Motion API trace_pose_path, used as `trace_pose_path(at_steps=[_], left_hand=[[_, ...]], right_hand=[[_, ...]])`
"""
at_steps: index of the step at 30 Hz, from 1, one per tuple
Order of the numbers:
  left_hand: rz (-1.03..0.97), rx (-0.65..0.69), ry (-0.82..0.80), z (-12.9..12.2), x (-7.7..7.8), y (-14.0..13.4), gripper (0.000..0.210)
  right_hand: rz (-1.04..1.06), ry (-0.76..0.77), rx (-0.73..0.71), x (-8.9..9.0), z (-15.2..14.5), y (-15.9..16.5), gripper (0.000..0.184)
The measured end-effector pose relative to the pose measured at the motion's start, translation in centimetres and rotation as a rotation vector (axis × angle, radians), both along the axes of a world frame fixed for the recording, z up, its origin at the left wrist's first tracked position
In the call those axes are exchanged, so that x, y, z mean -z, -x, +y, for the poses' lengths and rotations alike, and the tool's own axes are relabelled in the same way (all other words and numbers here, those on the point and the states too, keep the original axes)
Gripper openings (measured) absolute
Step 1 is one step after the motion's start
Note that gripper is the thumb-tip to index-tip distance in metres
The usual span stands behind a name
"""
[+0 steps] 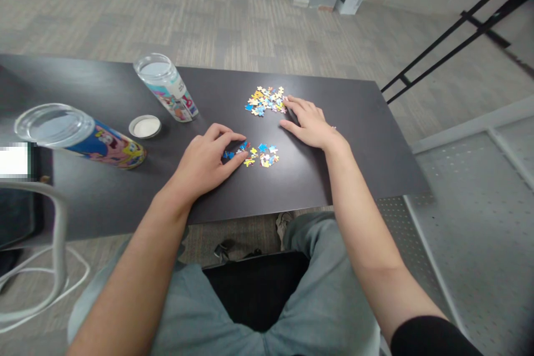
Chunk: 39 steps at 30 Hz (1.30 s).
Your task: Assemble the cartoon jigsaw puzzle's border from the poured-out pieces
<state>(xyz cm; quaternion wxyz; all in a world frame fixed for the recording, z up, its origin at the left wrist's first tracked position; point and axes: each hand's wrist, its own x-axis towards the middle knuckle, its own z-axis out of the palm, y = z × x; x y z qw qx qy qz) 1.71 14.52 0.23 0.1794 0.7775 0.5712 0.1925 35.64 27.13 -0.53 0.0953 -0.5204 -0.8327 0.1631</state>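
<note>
My left hand point(212, 158) rests on the dark table beside a small group of jigsaw puzzle pieces point(269, 160). Its thumb and fingers are apart, and a few blue pieces lie at and between the fingertips. Farther back, a larger heap of colourful jigsaw pieces point(263, 101) lies loose on the tabletop. My right hand point(308, 122) is at the right side of that heap, fingers stretched out, with the fingertips touching or very near its edge pieces. Something small shows beside the right wrist; I cannot make it out.
On the left of the table point(367, 139) stand two clear, picture-wrapped canisters, a larger one point(112, 144) and a smaller one point(177, 97). A round lid point(144, 127) lies between them. A white cable point(60, 245) loops at the lower left. A black metal frame point(442, 39) stands beyond the right end.
</note>
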Motion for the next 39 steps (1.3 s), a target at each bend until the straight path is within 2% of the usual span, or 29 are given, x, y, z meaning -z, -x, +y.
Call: trace_pose_path(at_steps=[7,12,16,20,24,27,29,33,37,39], left_hand=[[-0.001,0.002,0.005,0.0,-0.3,0.0,0.047],[-0.025,0.01,-0.006,0.1,-0.1,0.0,0.043],[-0.032,-0.001,0.002,0.1,-0.1,0.0,0.044],[-0.023,0.004,0.022,0.0,-0.2,0.0,0.048],[-0.025,0.009,0.026,0.0,-0.4,0.0,0.047],[-0.03,0.008,0.022,0.0,-0.4,0.0,0.046],[-0.031,0.009,0.023,-0.1,-0.4,0.0,0.045],[-0.024,0.008,0.029,0.0,-0.4,0.0,0.045],[-0.024,0.007,0.026,0.1,-0.3,0.0,0.046],[-0.019,0.007,0.024,0.1,-0.3,0.0,0.046]], right_hand=[[0.01,-0.036,0.02,-0.5,-1.0,0.3,0.085],[0.087,-0.039,0.066,-0.5,-0.9,-1.1,0.088],[0.231,0.006,0.074,-1.0,-0.9,-2.9,0.066],[0.347,0.067,0.018,-1.3,-1.1,-3.5,0.043],[0.307,-0.043,0.02,-1.3,-1.1,-3.4,0.04],[0.245,-0.044,0.044,-1.1,-1.1,-2.9,0.037],[0.194,-0.059,0.103,-0.8,-1.2,-2.0,0.043],[0.069,-0.133,0.229,0.0,-2.2,0.7,0.071],[0.055,-0.113,0.113,-0.1,-3.6,2.9,0.097],[0.068,-0.092,0.043,-0.3,-4.1,3.3,0.101]])
